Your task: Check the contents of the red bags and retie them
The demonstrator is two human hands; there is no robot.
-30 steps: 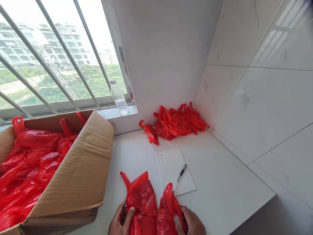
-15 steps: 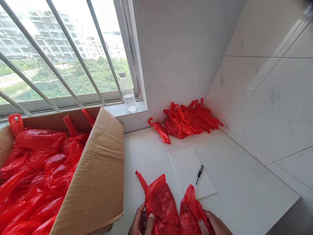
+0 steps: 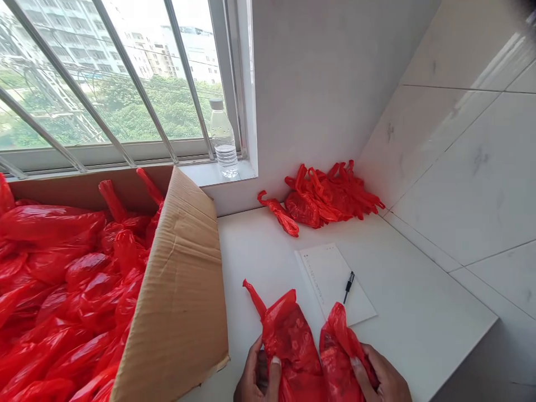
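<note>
At the bottom of the view, my left hand (image 3: pixel 260 373) is closed around the side of a filled red plastic bag (image 3: pixel 293 340), thumb on top. One twisted handle of this bag sticks up to the left. My right hand (image 3: pixel 381 375) grips a second red bundle (image 3: pixel 337 357), thumb pressed over its front. The two bundles lean close together over the white table; their lower ends leave the view, so I cannot tell whether they are joined. What is inside the thin red plastic cannot be made out. Just beyond them lies a notepad (image 3: pixel 330 279) with a black pen (image 3: pixel 349 286) on it.
A cardboard box (image 3: pixel 184 290) full of red plastic bags (image 3: pixel 84 290) stands at the left. More red bags (image 3: pixel 326 198) lie against the wall at the back of the white table (image 3: pixel 427 301). A water bottle (image 3: pixel 224 139) is on the sill by the barred window.
The camera view has turned slightly, so the scene sits a little differently in the picture. Both hands keep their hold on the red bags with little visible movement.
</note>
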